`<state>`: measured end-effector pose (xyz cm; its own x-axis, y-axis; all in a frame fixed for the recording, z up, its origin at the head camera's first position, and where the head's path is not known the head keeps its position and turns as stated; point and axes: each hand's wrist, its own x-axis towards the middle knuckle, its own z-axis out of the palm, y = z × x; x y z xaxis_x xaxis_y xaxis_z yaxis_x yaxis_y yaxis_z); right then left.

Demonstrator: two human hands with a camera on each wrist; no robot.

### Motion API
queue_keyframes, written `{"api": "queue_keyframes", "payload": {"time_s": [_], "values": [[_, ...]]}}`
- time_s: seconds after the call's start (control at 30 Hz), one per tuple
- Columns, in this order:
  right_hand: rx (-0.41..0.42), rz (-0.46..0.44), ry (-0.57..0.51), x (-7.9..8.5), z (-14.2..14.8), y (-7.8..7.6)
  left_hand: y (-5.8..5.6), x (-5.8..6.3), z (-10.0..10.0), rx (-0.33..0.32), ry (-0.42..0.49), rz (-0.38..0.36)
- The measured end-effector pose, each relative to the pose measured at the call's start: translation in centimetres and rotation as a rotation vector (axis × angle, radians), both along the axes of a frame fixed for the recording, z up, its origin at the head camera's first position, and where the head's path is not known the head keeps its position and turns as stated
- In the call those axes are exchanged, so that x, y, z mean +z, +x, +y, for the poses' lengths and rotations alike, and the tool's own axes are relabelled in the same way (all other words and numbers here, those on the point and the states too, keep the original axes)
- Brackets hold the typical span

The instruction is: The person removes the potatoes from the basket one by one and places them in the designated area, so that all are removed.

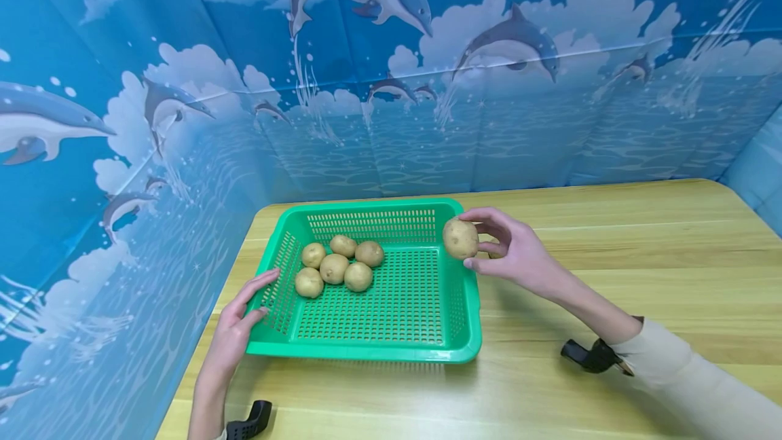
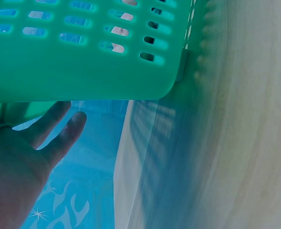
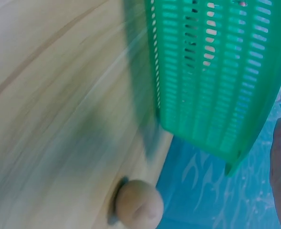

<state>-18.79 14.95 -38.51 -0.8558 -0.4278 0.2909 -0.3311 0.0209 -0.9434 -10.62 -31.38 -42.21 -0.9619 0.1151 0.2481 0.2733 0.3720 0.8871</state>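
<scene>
My right hand (image 1: 519,250) pinched one potato (image 1: 461,238) up by the right rim of the green basket (image 1: 391,353), with the thumb and fingers bent around it. My left hand (image 1: 231,339) rested on the left rim, and the fingers I could see were spread apart. Six potatoes (image 1: 334,268) sat bunched on the left side inside. One more potato (image 3: 139,204) sat outside on the worktop (image 1: 641,250) (it was nearly hidden behind my fingers). If they all belonged inside, I guessed most were done and just two were left.
</scene>
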Motion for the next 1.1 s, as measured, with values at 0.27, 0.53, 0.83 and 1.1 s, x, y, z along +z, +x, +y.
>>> {"api": "queue_keyframes", "payload": {"time_s": [0.27,0.53,0.83,1.1], "values": [[-0.056,0.019,0.042,-0.8,2.3,-0.1,0.0,-0.1,-0.1,0.010,0.004,-0.015],[-0.093,0.027,0.097,-1.4,4.8,-0.2,0.0,-0.1,0.0,0.011,0.005,-0.013],[-0.121,-0.018,0.216,-2.4,7.7,-0.4,0.0,-0.1,-0.1,0.010,0.000,-0.014],[-0.149,0.001,0.337,-3.4,10.0,-0.4,0.1,-0.1,0.0,0.011,0.003,-0.010]]}}
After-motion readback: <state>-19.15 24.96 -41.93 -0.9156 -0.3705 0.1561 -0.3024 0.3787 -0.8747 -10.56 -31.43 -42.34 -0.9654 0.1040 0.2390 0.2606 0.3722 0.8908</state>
